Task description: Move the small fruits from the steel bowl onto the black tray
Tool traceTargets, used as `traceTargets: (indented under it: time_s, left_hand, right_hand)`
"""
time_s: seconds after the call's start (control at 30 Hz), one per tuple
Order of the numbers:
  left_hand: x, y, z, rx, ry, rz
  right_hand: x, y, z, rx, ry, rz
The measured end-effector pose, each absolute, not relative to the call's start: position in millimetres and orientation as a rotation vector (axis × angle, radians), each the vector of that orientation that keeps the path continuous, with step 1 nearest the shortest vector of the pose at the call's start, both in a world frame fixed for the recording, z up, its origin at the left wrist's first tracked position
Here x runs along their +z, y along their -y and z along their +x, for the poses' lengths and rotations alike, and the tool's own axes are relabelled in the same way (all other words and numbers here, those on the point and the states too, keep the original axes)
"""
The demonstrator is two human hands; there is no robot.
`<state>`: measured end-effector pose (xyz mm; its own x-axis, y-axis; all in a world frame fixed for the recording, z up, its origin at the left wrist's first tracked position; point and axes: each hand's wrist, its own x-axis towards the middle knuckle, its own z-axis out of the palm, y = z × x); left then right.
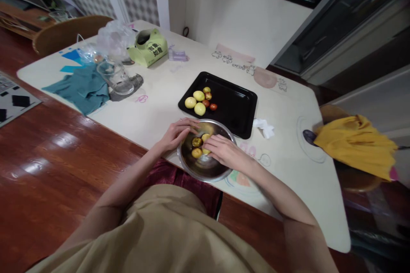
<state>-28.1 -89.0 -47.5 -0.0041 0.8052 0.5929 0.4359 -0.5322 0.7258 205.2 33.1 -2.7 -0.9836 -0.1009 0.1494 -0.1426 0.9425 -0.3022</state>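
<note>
A shiny metal bowl point(213, 175) stands at the table's near edge, with several round yellow and brownish fruits point(196, 152) inside. My left hand point(179, 133) lies over the bowl's left rim, fingers stretched out and holding nothing. Reaching into the bowl from the right, my right hand point(226, 150) has its fingers curled round a yellow fruit point(206, 137), which they partly cover. Just behind the bowl, a black baking tray point(235, 100) carries pale yellow round fruits point(199, 95) and small reddish-brown fruits point(213, 107) grouped at its left end.
A crumpled white tissue point(264, 128) lies right of the tray. Farther left are a teal cloth point(85, 89), a clear glass jug point(117, 77), a plastic bag point(115, 40) and a green carton point(149, 49). A yellow garment point(357, 145) hangs over a chair at the right.
</note>
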Motion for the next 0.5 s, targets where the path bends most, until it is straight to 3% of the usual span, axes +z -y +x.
traceTargets:
  time_s: [0.13,0.27,0.5]
  left_hand:
    - [-47,89,-27,1.544,-1.275,1.962]
    - [-49,88,-26,1.569,-1.253,1.955]
    - [-46,89,-25,1.577,-1.256,1.939]
  right_hand:
    - [17,-51,204,0.637,2.844,0.183]
    - [28,-92,193,0.577,2.635,-0.12]
    - [-15,-161,145,0.377,2.637,-0.448]
